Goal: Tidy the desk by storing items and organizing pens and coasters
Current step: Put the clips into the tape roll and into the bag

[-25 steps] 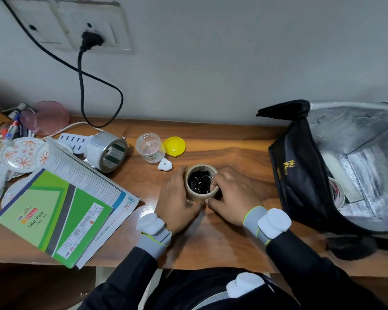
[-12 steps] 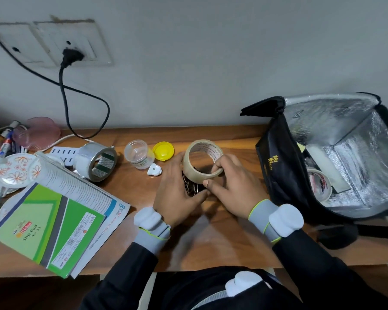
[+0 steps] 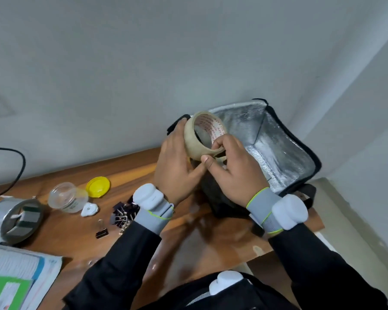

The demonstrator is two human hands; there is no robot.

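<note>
1. The tape roll (image 3: 192, 139), beige with a printed core, is held in the air at centre frame, tilted, with its open side towards the camera. It sits above the near rim of the insulated bag (image 3: 278, 139), whose silver-lined mouth is open at right of centre.
2. The left hand (image 3: 177, 166) grips the roll's outer band from the left, fingers wrapped over the far side and thumb underneath.
3. The right hand (image 3: 233, 168) pinches the roll's lower right rim. The thumb is on the outside and one finger is hooked inside the core. The other fingers are curled, and I can't tell if they touch the roll.
4. Judged handling: the roll is light, with a stiff ring and a smooth, slightly slick outer band. The core edge is the safest hold, and one hand would be enough. It isn't fragile, so dropping it into the bag should be fine.
5. Judged step: the roll is being stored in the bag and hasn't been let go yet.
6. On the desk (image 3: 211, 240), left of the arms, lie:
   - a loose pile of black binder clips (image 3: 121, 214);
   - a clear jar (image 3: 65, 198) lying on its side;
   - a yellow lid (image 3: 98, 186);
   - a silver tape roll (image 3: 20, 218) at the far left.
7. The clips look unsorted and are likely the next thing to deal with.
</note>
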